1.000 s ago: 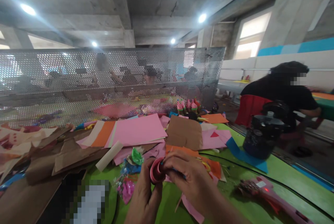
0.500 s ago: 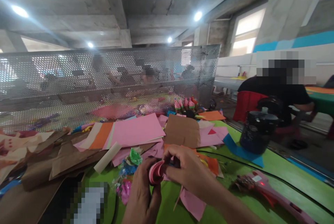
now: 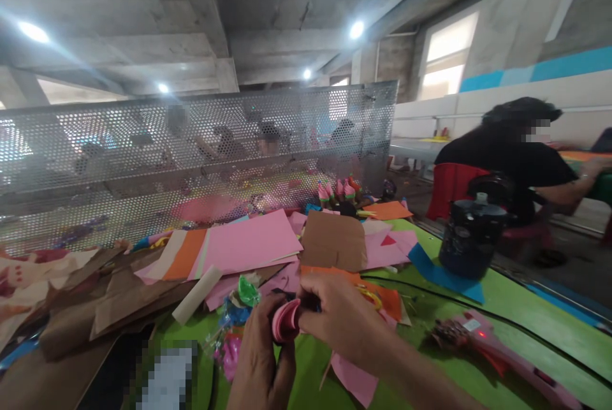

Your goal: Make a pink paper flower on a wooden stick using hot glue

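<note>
Nearest the wearer, the left hand (image 3: 262, 349) curls around a pink coil (image 3: 283, 325), fingers wrapped over its far side and thumb tucked below, gripping it snugly. The coil is held up in front of the body, above the green table (image 3: 306, 378), its layered rim and hollow middle turned toward the camera. The right hand (image 3: 347, 317) comes in from the other side, thumb and forefinger at the coil's right edge; its fingertips are partly hidden, so whether they pinch the material or merely rest against it cannot be told.

The step in hand looks like fine adjustment of the coil's edge, the left hand steadying and the right one working. Further handling there probably calls for a firm left hold that does not crush the layers, and a light, exact touch from the right.

Below the right forearm lies a loose pink strip (image 3: 356, 379) with a thin stick (image 3: 326, 368) beside it. Left of the hands are crumpled plastic packets (image 3: 231, 356) and a pale rolled tube (image 3: 197, 295); well to the right rests a pink glue gun (image 3: 511, 346), a red light glowing on it. Beyond the hands lie pink sheets (image 3: 253, 241) and a brown sheet (image 3: 333, 241), then swirled pink cones (image 3: 349, 190) before a perforated metal screen (image 3: 201, 164). Farther right, a person in a black top (image 3: 502, 145) sits on a red chair (image 3: 447, 190).
</note>
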